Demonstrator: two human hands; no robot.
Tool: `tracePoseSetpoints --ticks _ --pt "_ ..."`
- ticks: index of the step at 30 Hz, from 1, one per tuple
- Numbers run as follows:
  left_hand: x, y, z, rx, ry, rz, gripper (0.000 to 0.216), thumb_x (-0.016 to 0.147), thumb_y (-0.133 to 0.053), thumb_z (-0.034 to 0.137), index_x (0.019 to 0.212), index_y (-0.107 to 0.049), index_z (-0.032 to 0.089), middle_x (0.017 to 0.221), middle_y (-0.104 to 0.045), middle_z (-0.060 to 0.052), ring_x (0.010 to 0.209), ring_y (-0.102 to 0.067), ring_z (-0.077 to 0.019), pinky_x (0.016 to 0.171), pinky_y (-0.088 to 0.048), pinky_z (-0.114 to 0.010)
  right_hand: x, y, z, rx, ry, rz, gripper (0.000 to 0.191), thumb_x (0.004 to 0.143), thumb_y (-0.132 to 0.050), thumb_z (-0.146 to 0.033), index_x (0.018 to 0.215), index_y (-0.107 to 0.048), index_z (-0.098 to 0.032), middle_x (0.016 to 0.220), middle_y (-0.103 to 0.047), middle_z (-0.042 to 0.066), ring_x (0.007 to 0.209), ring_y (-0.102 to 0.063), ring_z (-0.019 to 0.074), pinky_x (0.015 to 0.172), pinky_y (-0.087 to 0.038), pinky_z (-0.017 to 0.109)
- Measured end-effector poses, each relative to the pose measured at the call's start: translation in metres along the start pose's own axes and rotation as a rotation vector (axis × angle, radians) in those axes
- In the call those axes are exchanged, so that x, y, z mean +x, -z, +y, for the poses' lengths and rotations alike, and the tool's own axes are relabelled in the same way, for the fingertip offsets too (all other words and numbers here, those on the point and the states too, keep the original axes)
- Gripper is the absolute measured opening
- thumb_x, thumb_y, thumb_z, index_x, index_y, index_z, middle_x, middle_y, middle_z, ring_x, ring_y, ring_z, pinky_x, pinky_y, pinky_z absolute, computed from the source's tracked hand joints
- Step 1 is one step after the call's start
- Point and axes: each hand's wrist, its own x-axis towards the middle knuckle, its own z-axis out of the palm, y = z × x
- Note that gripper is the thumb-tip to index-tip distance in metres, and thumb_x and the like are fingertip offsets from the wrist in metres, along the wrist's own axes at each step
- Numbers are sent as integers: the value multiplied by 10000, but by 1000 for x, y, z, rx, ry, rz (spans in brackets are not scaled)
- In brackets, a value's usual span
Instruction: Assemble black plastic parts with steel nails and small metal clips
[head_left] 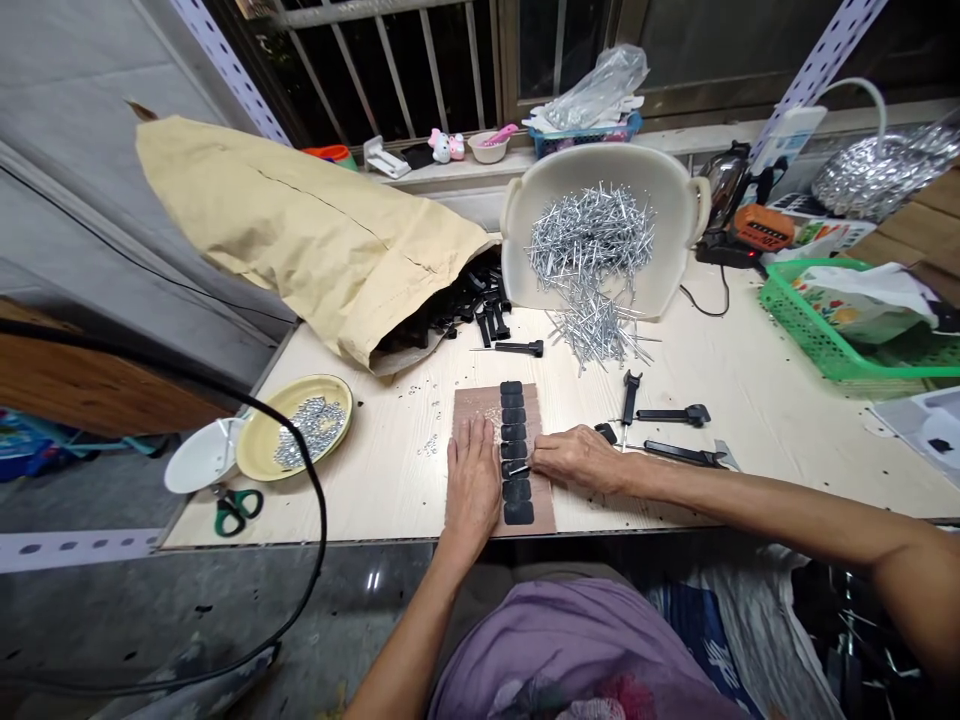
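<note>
My left hand lies flat with its fingers stretched out on a brown board. Beside it, a column of black rounded pads runs down the board. At the right of this column, my right hand is closed in a pinch. From its fingertips a short, thin metal rod points left over one of the lower pads; its full shape is hidden by the fingers. Tiny pale bits lie on the board near my left fingertips. Black-handled pieces with thin metal shafts rest near my right forearm.
A white tub tips metal pins onto the table. Black plastic parts spill from a paper sack. At left stand a yellow bowl of small metal pieces and scissors; a green basket is right.
</note>
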Motion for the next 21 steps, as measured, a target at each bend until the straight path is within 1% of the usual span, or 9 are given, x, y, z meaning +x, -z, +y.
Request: tracePoseSetpoints --ticks 4,6,8,10,12,16,19,21 --pt "0 7 -3 -162 8 70 426 943 -287 265 1346 -402 193 1461 -317 -101 1347 -266 -256 1057 -308 -490 -2 2 4 111 -137 37 253 946 -386 -290 869 -599 -178 807 -587 16 648 -514 85 491 -279 194" --pt "0 14 -3 -232 -16 117 396 934 -335 273 1308 -457 225 1416 -376 -92 1313 -318 -240 1039 -343 -464 -2 4 6 166 -182 43 237 942 -398 -289 899 -602 -175 837 -595 24 681 -537 92 531 -332 183" --pt "1 20 0 -263 -68 128 360 921 -390 275 1256 -517 249 1306 -480 -80 1240 -385 -227 1011 -372 -438 -2 6 8 206 -191 37 221 938 -405 -278 924 -602 -178 853 -599 26 708 -552 98 567 -366 181" --pt "5 25 3 -286 -135 96 323 910 -424 273 1197 -570 256 1170 -561 -70 1128 -451 -214 956 -409 -407 0 10 9 233 -182 35 214 934 -408 -269 949 -604 -182 865 -604 29 727 -561 104 586 -384 183" --pt "10 30 4 -320 -192 46 281 905 -438 274 1115 -621 238 1050 -605 -63 1015 -487 -202 884 -439 -375 1 14 10 254 -167 37 213 931 -412 -265 970 -606 -187 880 -610 33 741 -569 108 596 -396 186" --pt "23 42 0 -368 -276 -62 242 903 -443 294 940 -658 190 883 -627 -55 876 -497 -186 784 -440 -330 4 20 10 300 -149 56 201 924 -429 -259 961 -614 -189 878 -621 34 752 -582 112 617 -412 194" --pt "31 52 -4 -419 -261 -112 266 897 -449 331 801 -640 173 784 -603 -48 802 -490 -178 743 -422 -316 7 21 8 301 -180 106 183 919 -440 -257 951 -607 -190 870 -625 32 748 -587 113 624 -417 199" --pt "35 55 -4 -534 -173 -140 296 889 -451 366 740 -616 170 749 -585 -39 767 -497 -168 718 -413 -301 8 22 5 280 -196 147 183 921 -437 -266 955 -600 -191 879 -625 34 748 -587 113 628 -421 202"
